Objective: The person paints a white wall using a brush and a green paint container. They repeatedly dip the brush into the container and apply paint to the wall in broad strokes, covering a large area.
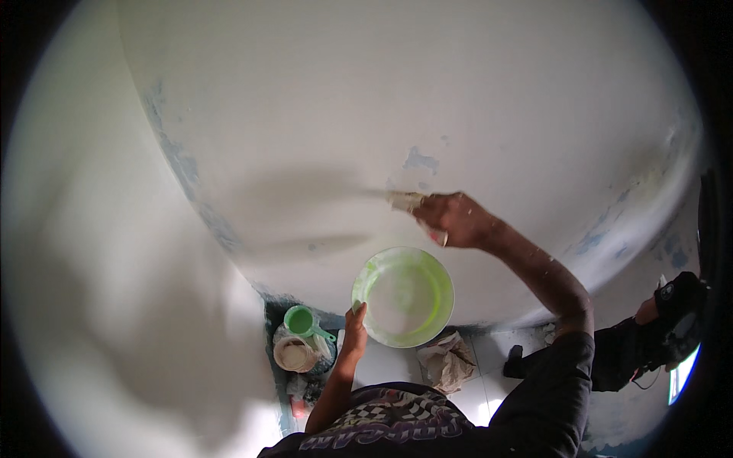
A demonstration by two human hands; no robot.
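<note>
My left hand (356, 332) grips the near left rim of a round green plastic basin (445, 292), thumb over the edge. A whitish film coats the inside of the basin. Above and right of it, my right hand (458, 220) is closed around a small hand tool (405, 200) with a pale, coated end. Blur leaves it unsettled whether this is a brush or a putty knife. The tool's end points left, over the off-white wall (320, 114), close to a bare bluish patch (421, 160). Contact with the wall cannot be made out.
Left of the basin, a green plastic dipper (300, 320) and a tub of pale material (293, 354) stand near the wall corner. A crumpled paper sack (448, 362) lies on the tiled floor (383, 366). At right is another person in dark clothes (624, 343).
</note>
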